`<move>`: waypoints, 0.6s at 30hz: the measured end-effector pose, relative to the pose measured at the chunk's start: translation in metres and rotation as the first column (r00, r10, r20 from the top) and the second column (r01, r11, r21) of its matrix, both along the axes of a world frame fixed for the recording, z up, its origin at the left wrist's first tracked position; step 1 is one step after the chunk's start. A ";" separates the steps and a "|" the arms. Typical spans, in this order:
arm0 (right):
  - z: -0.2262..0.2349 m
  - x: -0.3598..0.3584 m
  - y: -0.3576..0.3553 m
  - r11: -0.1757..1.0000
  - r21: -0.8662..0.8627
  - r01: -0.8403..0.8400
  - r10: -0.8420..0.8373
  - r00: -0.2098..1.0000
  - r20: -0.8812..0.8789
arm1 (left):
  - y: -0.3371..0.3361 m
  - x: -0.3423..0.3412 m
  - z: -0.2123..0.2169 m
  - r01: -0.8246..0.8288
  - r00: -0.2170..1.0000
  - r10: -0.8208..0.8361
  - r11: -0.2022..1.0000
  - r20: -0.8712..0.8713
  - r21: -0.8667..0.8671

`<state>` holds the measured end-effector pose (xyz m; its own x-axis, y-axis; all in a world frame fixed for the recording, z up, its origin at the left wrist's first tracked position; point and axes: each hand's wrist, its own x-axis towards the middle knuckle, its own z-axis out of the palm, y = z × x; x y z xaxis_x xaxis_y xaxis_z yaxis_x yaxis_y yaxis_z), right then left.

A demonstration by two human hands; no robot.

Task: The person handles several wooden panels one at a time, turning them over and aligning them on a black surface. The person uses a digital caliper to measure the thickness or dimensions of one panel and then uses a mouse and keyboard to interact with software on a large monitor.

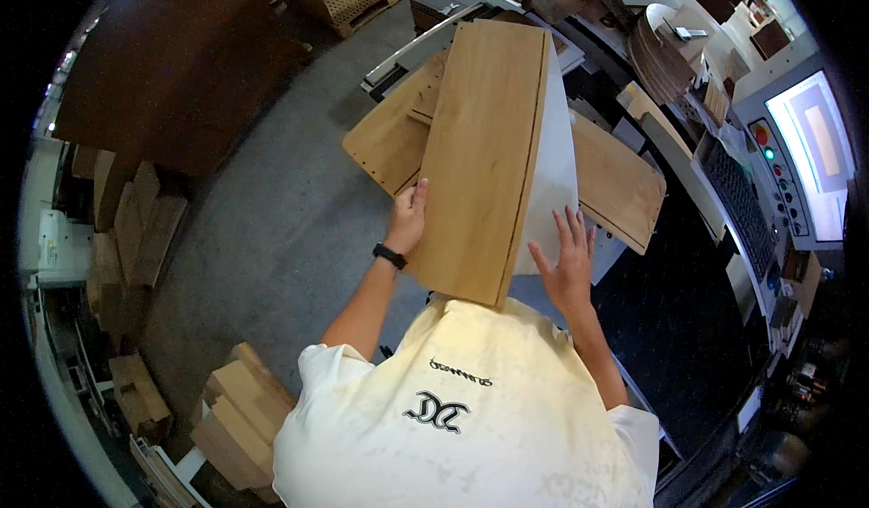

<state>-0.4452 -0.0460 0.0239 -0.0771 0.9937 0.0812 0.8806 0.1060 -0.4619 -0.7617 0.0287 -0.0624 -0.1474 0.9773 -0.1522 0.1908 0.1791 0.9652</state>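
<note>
A long wooden panel with a dark groove along its right side lies lengthwise before me, its near end against my shirt. My left hand, with a dark band at the wrist, grips the panel's left edge, thumb on top and the other fingers hidden beneath. Fingers spread, my right hand rests at a white surface beside the panel's right edge; whether it presses down I cannot tell. Under the long panel, a wooden board sticks out on the left and another board on the right, both with small holes.
To the right stand a keyboard and a control console with a lit screen. Stacked wood pieces sit on the floor at lower left. A large brown stack rises at far left, and round wooden pieces lie at upper right.
</note>
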 end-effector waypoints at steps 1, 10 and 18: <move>0.001 0.000 0.004 1.000 0.009 -0.009 0.009 0.999 -0.044 | -0.003 -0.006 -0.003 -0.006 0.999 0.004 0.998 0.033 0.058; 0.046 -0.001 0.046 0.928 -0.306 -0.215 -0.319 -0.027 -0.948 | -0.007 -0.032 0.094 0.186 0.968 -0.140 0.957 -0.210 0.222; 0.082 0.015 0.049 0.948 -0.304 0.094 -0.258 -0.334 -0.907 | 0.025 -0.005 0.174 0.560 0.806 -0.440 0.783 -0.396 0.271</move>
